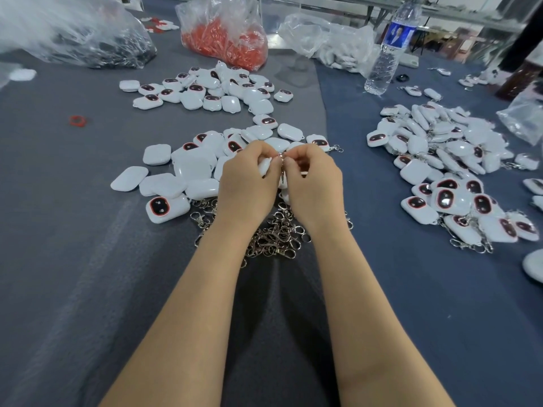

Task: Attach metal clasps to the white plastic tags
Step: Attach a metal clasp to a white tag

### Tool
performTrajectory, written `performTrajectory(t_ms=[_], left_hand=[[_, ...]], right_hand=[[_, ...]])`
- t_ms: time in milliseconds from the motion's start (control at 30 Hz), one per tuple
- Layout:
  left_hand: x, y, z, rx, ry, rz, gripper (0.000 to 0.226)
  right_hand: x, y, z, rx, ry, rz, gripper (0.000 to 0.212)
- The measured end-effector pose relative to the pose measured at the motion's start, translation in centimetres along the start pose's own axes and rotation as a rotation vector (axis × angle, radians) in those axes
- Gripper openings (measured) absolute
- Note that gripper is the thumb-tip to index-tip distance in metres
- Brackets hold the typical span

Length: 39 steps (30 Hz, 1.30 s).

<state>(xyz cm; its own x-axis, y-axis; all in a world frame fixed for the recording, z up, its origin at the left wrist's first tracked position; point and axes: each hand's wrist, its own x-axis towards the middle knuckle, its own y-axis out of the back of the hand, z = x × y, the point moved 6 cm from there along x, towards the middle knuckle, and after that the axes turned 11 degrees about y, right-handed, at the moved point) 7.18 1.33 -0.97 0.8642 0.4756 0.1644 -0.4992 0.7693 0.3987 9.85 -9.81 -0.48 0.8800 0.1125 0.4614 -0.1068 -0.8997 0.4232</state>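
Note:
My left hand (246,183) grips a white plastic tag (265,166), mostly hidden behind its fingers. My right hand (314,183) pinches a metal clasp (281,158) right at the tag's edge, and the two hands meet fingertip to fingertip above the table. Loose metal clasps (276,236) lie in a heap under my wrists. White tags without clasps (182,171) are spread just beyond and left of my hands. A second pile of tags with clasps on them (446,171) lies at the right.
Further back lies another group of white tags (211,89). Behind it stand a bag of red parts (226,39), a bag of dark parts (88,42) and a bag of white parts (329,45). A water bottle (388,51) stands back right. A red ring (78,121) lies left.

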Motion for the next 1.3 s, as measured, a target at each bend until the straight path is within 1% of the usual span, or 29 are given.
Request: performTrajectory(t_ms=[167, 300, 433, 700, 900, 1033, 1200, 1300], left_hand=[[-0.23, 0.1, 0.36, 0.047, -0.039, 0.014, 0.01], [-0.22, 0.16, 0.42, 0.062, -0.047, 0.031, 0.011], [-0.22, 0.12, 0.37, 0.061, -0.051, 0.027, 0.012], [-0.05, 0.0, 0.12, 0.079, -0.008, 0.015, 0.015], [0.06, 0.03, 0.05, 0.092, 0.004, 0.014, 0.015], [0.11, 0.14, 0.05, 0.058, 0.007, 0.014, 0.015], [0.11, 0.22, 0.12, 0.061, -0.023, 0.026, 0.015], [0.17, 0.27, 0.13, 0.076, -0.042, 0.037, 0.014]], right_hand=[[-0.21, -0.49, -0.43, -0.122, 0.08, -0.044, 0.011], [-0.16, -0.3, -0.4, -0.066, 0.054, -0.003, 0.011], [-0.14, -0.17, -0.55, -0.04, 0.071, 0.008, 0.013], [-0.22, -0.12, -0.06, 0.026, 0.053, 0.041, 0.014], [-0.15, -0.16, -0.14, 0.063, 0.049, 0.012, 0.01], [-0.17, 0.03, -0.29, 0.096, 0.047, 0.03, 0.01], [-0.23, 0.12, -0.25, 0.092, 0.049, 0.046, 0.01], [-0.18, -0.09, -0.09, 0.096, 0.035, 0.02, 0.011]])
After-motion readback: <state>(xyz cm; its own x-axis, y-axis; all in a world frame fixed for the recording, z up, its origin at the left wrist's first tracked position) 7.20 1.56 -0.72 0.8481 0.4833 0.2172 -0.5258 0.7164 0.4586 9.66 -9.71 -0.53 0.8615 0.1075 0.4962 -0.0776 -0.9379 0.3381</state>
